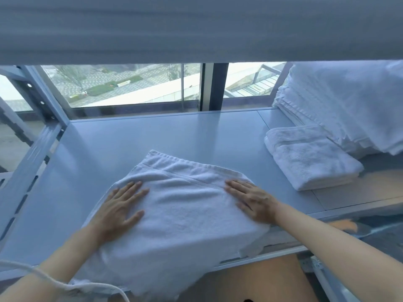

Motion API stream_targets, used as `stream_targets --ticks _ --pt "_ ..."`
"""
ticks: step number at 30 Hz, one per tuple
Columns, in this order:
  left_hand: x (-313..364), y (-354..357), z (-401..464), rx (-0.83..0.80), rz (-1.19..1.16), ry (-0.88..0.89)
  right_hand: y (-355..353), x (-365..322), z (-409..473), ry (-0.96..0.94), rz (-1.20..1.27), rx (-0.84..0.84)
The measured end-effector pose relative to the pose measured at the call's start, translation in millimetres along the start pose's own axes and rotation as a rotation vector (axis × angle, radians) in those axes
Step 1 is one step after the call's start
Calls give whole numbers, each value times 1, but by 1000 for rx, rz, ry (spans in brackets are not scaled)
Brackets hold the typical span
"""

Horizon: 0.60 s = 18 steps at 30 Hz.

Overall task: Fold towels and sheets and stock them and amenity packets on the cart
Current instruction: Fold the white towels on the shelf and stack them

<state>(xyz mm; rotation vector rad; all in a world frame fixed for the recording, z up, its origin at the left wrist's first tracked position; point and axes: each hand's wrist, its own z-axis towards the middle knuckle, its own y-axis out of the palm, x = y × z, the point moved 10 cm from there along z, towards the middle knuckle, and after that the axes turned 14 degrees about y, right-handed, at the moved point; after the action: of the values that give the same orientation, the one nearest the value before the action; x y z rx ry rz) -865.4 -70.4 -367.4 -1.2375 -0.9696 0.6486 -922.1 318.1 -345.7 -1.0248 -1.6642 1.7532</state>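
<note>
- Two hands are pressing flat on a white towel [181, 212]: the left hand [118, 208] is resting at its 9 o'clock side and the right hand [250, 200] at its 3 o'clock side, fingers straight on both, neither one gripping anything.
- That towel is lying on the grey shelf [174, 136] at the 6 o'clock part of the view, its near edge hanging over the shelf's front lip.
- Judging by its terry pile, it is looking soft, light and limp, so it is likely sagging wherever unsupported; pinching the hemmed far corners seems the safest hold for the next fold.
- A thin white cord [65, 284] is trailing at 7 o'clock.
- A folded towel [309, 158] is sitting at 2 o'clock on the same shelf.
- A taller stack of white linen [349, 105] is leaning just behind it, toward 1 o'clock.
- A window [130, 83] is showing rooftops at 12 o'clock.
</note>
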Motion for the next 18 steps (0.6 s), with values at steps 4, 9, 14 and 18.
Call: stream_targets --ticks 4,9,14,18 --pt "33 10 6 24 23 -141 -21 21 41 160 -50 12" --pt "66 20 1 72 49 -420 -15 7 72 592 141 143" --pt "85 24 -11 83 37 -511 18 -46 60 463 199 213" --pt "80 12 -18 117 29 -590 5 -71 51 248 165 303"
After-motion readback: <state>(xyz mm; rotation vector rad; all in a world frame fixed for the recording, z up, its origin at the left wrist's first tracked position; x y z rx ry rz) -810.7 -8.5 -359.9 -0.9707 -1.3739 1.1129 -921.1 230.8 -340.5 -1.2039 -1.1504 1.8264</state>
